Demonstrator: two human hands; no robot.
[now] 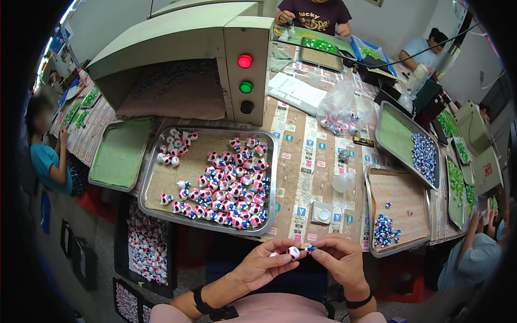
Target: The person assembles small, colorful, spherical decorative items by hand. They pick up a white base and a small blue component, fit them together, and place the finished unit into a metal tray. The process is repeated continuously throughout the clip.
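Currently, the left hand (257, 267), curled nearly closed, pinches a white-and-pink toy head (293, 253); just beside it, the right hand (341, 262), also nearly closed, pinches a small blue piece (310, 248). Beyond the left hand lies a metal tray (273, 177).

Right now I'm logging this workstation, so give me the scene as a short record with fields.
Left hand: white piece
Right hand: small blue-and-white piece, beside the white one
Large tray: pink, white and blue figurines; mostly white group at far left
Lined right tray: blue-and-white pieces, mostly front left
Machine: red light, green light, black knob
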